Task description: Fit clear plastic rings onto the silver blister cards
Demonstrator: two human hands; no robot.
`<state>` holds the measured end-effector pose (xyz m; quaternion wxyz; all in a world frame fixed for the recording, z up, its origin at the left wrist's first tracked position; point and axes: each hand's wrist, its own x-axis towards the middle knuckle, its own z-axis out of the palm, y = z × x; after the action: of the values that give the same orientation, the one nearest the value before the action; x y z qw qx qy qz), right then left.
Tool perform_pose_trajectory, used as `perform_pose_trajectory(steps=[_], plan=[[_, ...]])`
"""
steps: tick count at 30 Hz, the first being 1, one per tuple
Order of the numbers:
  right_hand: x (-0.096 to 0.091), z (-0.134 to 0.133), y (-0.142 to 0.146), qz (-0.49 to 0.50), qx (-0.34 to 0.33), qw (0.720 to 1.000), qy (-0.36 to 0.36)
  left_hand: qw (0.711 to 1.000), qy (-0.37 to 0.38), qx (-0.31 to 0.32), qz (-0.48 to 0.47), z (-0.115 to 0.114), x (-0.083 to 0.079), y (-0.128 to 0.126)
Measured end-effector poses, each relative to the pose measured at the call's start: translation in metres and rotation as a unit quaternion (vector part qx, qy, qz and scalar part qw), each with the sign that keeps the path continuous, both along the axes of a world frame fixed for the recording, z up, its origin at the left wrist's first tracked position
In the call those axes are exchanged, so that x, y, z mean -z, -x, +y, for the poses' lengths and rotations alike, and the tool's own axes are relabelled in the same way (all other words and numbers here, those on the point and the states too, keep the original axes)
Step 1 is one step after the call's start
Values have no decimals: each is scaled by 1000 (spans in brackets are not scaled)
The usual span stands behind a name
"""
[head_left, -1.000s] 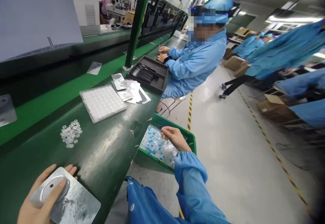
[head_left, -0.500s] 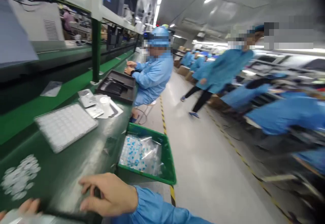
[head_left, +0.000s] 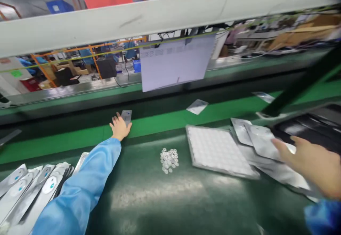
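Observation:
My left hand [head_left: 120,127] reaches out to the green belt with its fingers spread. It touches a small flat grey packet [head_left: 127,116] lying there; part of the packet is under the hand. At the right, my right hand [head_left: 310,164] is blurred, thumb and forefinger apart, over a loose pile of silver-white flat pouches [head_left: 262,141]. Whether it touches them is unclear. Left of the pouches lies a clear tray [head_left: 218,151] filled with white round pieces. A small heap of white rings or discs [head_left: 169,158] rests on the dark green worktop.
Several white packets with round windows [head_left: 34,189] are stacked at lower left. Another packet [head_left: 197,106] lies on the belt. A black tray [head_left: 314,121] and a dark post [head_left: 301,82] stand at right. A white sheet [head_left: 176,63] hangs under the pale shelf beam [head_left: 160,18].
My view has swung from the aisle to face the bench. My left hand has moved out to the packet on the belt, and my right hand is now above the pouches.

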<state>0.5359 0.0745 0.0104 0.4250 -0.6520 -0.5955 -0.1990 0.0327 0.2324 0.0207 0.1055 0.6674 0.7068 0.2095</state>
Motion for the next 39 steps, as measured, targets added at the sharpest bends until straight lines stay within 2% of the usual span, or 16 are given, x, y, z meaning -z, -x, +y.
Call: perform_pose_trajectory(steps=[2, 3, 7, 11, 16, 20, 22, 24, 26, 30, 32, 33, 34, 36, 38, 39], plan=[[2, 6, 29, -53, 26, 998, -7, 997, 47, -46, 32, 27, -3, 12], [4, 6, 51, -68, 7, 998, -5, 995, 74, -51, 46, 38, -4, 17], [2, -5, 156, -8, -206, 978, 14, 980, 172, -21, 94, 57, -8, 39], [-3, -13, 231, 117, -339, 929, 93, 971, 186, -6, 151, 44, -11, 55], [4, -12, 270, 185, -382, 895, 138, 973, 167, 34, 156, 36, -22, 69], [26, -19, 283, 223, -366, 893, 135, 978, 180, 60, 85, 40, -43, 86], [37, -20, 286, 241, -352, 891, 152, 980, 185, 67, 22, 32, -50, 93], [43, -17, 293, 267, -348, 878, 193, 978, 177, 89, -57, 10, -49, 92], [39, -15, 307, 313, -362, 845, 241, 967, 167, 128, -141, -31, -39, 80], [21, -19, 350, 396, -447, 731, 330, 921, 172, 200, -288, -147, -3, 60], [20, -27, 372, 400, -490, 675, 379, 902, 154, 187, -357, -193, 11, 63], [22, -32, 382, 399, -506, 652, 400, 888, 130, 153, -414, -207, 16, 66], [25, -39, 390, 395, -517, 635, 417, 864, 112, 114, -478, -217, 21, 69], [34, -52, 400, 384, -528, 614, 443, 784, 92, 33, -612, -223, 27, 73], [42, -62, 404, 370, -529, 609, 460, 702, 104, -12, -704, -220, 31, 74], [44, -65, 404, 362, -530, 609, 466, 675, 114, -24, -729, -219, 32, 74]])
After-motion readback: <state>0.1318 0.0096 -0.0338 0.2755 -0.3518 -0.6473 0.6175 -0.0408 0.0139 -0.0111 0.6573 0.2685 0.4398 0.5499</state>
